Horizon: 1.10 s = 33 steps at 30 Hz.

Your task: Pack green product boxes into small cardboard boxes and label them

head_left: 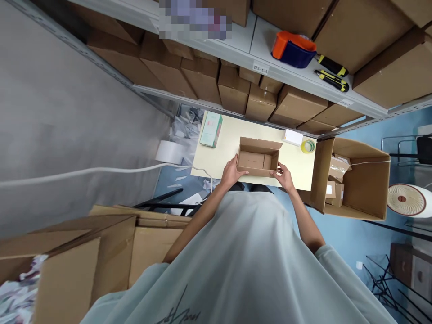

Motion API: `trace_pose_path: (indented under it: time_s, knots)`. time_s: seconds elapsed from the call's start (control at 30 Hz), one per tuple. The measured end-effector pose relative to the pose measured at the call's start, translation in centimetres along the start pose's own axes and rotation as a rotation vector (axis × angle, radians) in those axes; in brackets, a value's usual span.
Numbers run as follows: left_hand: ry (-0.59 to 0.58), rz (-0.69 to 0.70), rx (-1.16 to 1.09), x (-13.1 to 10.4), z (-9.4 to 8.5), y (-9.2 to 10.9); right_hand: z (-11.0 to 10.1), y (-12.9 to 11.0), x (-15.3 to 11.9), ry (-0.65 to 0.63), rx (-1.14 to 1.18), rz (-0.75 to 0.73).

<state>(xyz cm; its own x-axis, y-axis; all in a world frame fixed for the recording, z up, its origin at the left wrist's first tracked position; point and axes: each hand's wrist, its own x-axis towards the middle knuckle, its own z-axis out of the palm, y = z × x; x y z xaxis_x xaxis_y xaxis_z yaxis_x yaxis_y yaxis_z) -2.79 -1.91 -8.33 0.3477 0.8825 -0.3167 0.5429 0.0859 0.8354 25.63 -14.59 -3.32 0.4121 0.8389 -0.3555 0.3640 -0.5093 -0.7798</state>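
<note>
Small cardboard box (254, 158), top open, flap up along its far edge, nothing seen inside; sits mid-counter, close to the near edge of the cream counter (229, 130). Left hand (231, 171) on the box's left end, grip closed around the near corner, thumb along the near wall. Right hand (284, 177) at the right near corner, grip narrowed on the cardboard, thumb on the near wall, fingers at the end; exact finger contact too small to tell. Also on counter: green box (209, 129) at far left, white box (293, 137) at far right, yellowish tape roll (303, 149) just beside it. Large carton (369, 180) right of the counter, small packages (338, 169) in it. Shelf (251, 55) above: orange-and-blue object (295, 55), two yellow-and-black cutters (332, 81) next to it. White roll (169, 152) off the counter's left side.
</note>
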Motion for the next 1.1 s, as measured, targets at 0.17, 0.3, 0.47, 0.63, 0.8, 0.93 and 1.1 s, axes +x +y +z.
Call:
trace_pose_path:
  time_s: [0.17,0.3,0.47,0.63,0.8,0.93,1.1]
  knots:
    - [0.174,-0.040,0.008,-2.7,-0.4,0.5,-1.2,-2.0,0.0,-0.041,-0.041,-0.145]
    - [0.375,-0.044,-0.003,-6.4,-0.5,1.5,-2.5,-3.5,1.0,-0.140,-0.083,-0.313]
    - [0.638,-0.115,0.030,-15.2,-1.0,2.5,-1.3,-5.7,1.9,-0.374,-0.093,-0.525]
    - [0.872,-0.292,0.034,-26.3,-0.5,3.6,3.6,-8.9,-0.2,-0.663,-0.018,-0.682]
    - [1.101,-0.482,0.074,-35.0,0.1,4.2,9.5,-12.3,-5.1,-0.903,-0.025,-0.845]
    - [1.278,-0.598,0.125,-39.3,-0.1,3.3,14.3,-14.4,-9.7,-1.070,-0.071,-0.965]
    - [1.402,-0.668,0.150,-43.5,-1.9,0.2,20.9,-16.3,-15.0,-1.182,-0.177,-1.054]
